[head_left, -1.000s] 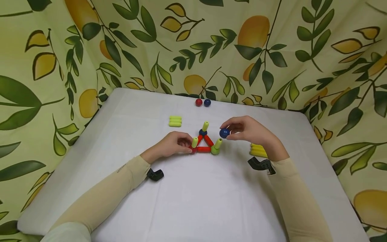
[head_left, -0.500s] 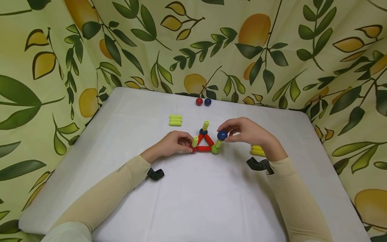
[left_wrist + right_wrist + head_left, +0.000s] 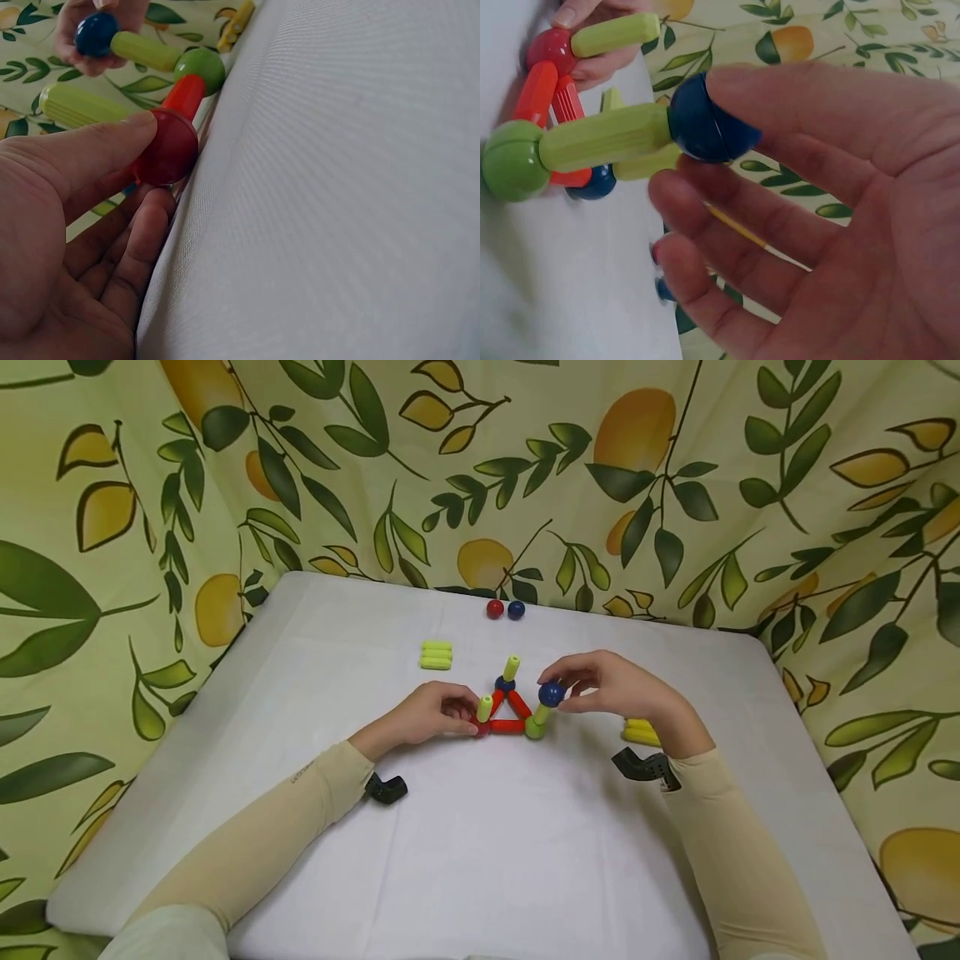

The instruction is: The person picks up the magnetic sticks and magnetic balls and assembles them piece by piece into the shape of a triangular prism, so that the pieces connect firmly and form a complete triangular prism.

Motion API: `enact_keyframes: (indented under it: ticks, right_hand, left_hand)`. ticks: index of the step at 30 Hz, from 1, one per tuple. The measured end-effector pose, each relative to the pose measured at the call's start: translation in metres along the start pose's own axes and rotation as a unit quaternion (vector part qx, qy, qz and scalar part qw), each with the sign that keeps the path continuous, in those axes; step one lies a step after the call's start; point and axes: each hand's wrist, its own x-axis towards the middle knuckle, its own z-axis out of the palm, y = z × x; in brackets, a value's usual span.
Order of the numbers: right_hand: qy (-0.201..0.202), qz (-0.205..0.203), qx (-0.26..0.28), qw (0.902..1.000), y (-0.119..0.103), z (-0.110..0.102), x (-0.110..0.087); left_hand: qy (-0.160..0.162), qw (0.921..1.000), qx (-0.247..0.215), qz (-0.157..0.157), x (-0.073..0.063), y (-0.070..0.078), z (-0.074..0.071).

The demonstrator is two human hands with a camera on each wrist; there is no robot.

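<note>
A triangle of red rods [image 3: 507, 726] joins a red ball [image 3: 171, 148], a green ball [image 3: 535, 727] and a blue ball [image 3: 505, 683] on the table. From each of these corners rises a yellow-green rod [image 3: 511, 668]. My left hand [image 3: 433, 713] pinches the red corner ball between thumb and fingers. With thumb and fingertips, my right hand [image 3: 609, 690] holds another blue ball [image 3: 709, 120] at the top of the rod [image 3: 607, 137] above the green corner; ball and rod meet end to end in the right wrist view.
Several yellow-green rods [image 3: 436, 655] lie side by side at the back left. A loose red ball [image 3: 495, 609] and blue ball [image 3: 516, 610] sit near the far edge. Yellow rods [image 3: 641, 732] lie beneath my right wrist. Patterned curtains surround the white table [image 3: 480, 860].
My right hand has brought its blue ball slightly left and down onto the top of the green corner's rod. The left hand has stayed on the red ball.
</note>
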Motion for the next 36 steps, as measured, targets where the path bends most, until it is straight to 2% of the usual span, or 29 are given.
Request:
enact_keyframes:
  ticks: [4,8,11,13,20,27,33,36]
  right_hand:
    - [0.002,-0.013,0.0,0.9999,0.007,-0.011,0.0]
    - [0.06,-0.017,0.037,0.9974,0.012,-0.03,0.012]
    - [0.109,-0.01,0.051,0.9926,0.016,-0.045,0.032]
    - [0.127,0.0,0.044,0.9909,0.018,-0.054,0.048]
    - [0.135,0.043,-0.033,0.9894,0.031,-0.076,0.104]
    - [0.116,0.046,-0.091,0.988,0.045,-0.074,0.151]
    - [0.116,0.068,-0.078,0.9879,0.057,-0.064,0.172]
    - [0.116,0.076,-0.069,0.988,0.069,-0.054,0.179]
  left_hand:
    - [-0.008,1.0,-0.004,0.002,0.0,-0.001,-0.002]
    - [0.001,1.0,-0.004,0.004,0.0,0.001,-0.006]
    - [0.006,1.0,-0.006,0.005,0.0,0.001,-0.007]
    - [0.004,1.0,-0.005,0.003,0.0,0.001,-0.006]
    - [0.002,1.0,-0.007,-0.002,-0.001,0.001,-0.002]
    - [-0.006,0.9999,-0.015,-0.003,-0.001,0.001,0.0]
    - [-0.004,0.9999,-0.009,-0.003,0.001,0.001,0.0]
    - [-0.002,0.9998,-0.008,-0.016,-0.001,-0.001,0.0]
